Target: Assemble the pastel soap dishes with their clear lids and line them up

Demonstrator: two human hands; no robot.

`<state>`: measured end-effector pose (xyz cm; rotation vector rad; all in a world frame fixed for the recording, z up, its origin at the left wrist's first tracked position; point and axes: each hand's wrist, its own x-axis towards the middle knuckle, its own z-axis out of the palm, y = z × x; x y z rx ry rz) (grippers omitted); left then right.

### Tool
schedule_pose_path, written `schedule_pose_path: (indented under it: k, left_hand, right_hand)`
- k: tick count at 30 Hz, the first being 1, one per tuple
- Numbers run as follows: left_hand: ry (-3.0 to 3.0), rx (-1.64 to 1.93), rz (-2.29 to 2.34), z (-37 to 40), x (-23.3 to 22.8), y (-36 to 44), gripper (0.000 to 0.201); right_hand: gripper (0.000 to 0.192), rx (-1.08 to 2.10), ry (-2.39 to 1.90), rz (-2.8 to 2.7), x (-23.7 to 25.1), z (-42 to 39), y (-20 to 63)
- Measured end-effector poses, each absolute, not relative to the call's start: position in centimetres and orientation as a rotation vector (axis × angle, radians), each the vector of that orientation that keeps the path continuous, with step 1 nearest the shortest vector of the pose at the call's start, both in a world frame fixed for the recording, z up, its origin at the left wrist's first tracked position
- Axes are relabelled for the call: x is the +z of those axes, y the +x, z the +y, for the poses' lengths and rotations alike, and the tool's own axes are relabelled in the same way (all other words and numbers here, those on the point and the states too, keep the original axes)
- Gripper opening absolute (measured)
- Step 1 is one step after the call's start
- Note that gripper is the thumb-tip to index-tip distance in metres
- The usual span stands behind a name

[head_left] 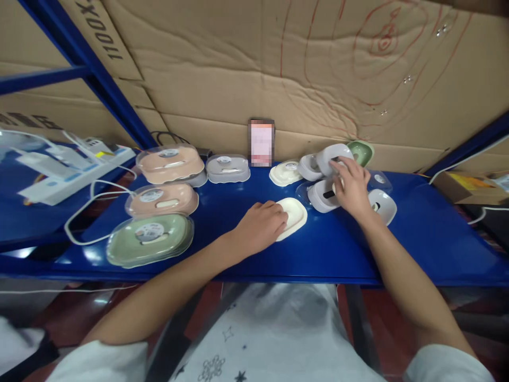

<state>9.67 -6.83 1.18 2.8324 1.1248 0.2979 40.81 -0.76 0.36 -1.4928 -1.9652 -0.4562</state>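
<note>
My left hand (262, 225) rests on a cream oval soap-dish part (295, 214) lying on the blue shelf (222, 254). My right hand (352, 187) reaches into a cluster of white dish parts, fingers curled over one white piece (323, 195) with a dark slot; whether it grips it is unclear. Another white piece (333, 154) and a green one (361, 152) lie just behind the hand. A white dish (385, 206) sits to its right, and a cream dish (285, 172) to the left.
Packaged soap dishes stand at left: green (150, 239), two peach (164, 199) (170, 163) and a grey one (227, 168). A white cable (79, 212) and power strips (71, 170) lie far left. Cardboard lines the back; blue shelf struts rise on both sides.
</note>
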Motion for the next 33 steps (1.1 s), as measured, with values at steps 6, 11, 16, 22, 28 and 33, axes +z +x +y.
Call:
schedule_pose_path:
  k: [6,11,16,22,28,33]
  left_hand:
    - [2.856,0.207,1.069,-7.9,1.7,11.1,0.035]
    - [2.85,0.21,1.148,-7.9,1.9,11.4,0.009]
    - [2.879,0.477,1.124,-6.6,5.8,12.7,0.007]
    - [3.123,0.703,1.006,-1.4,10.0,22.4,0.03]
    - [3.149,0.658,1.024,2.3,9.1,28.5,0.044]
    - [3.146,0.59,1.044,-2.2,7.8,23.5,0.038]
  right_hand:
    - [0.052,-0.309,-1.64,-1.92,0.4,-0.6,41.7]
    - [0.051,-0.385,-1.78,-1.745,2.9,-1.5,42.8]
    - [0.049,-0.394,-2.071,-1.462,4.8,-3.2,47.1]
    - [0.045,-0.137,-2.417,-1.288,3.3,-3.6,52.2]
    - [0.051,0.019,-2.489,-1.348,1.9,-2.8,54.1]
    - [0.06,0.051,-2.451,-1.426,1.8,-2.8,54.1]
